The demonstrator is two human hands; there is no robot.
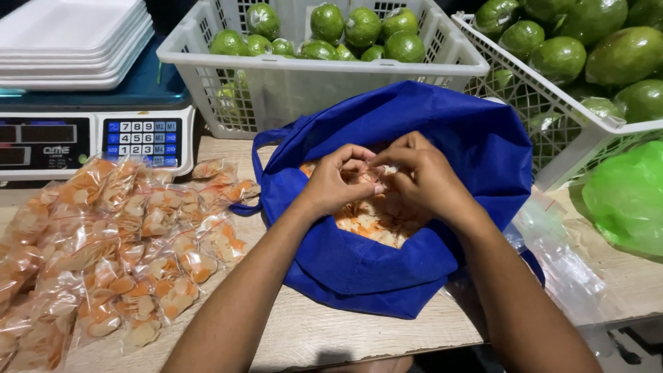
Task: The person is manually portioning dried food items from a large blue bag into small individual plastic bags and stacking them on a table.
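1. Two hands meet over the blue bag: my left hand and right hand pinch what looks like a small clear packet.
2. Orange-and-white crackers fill the bag.
3. Sealed cracker packets lie piled on the wooden table, left of the bag.
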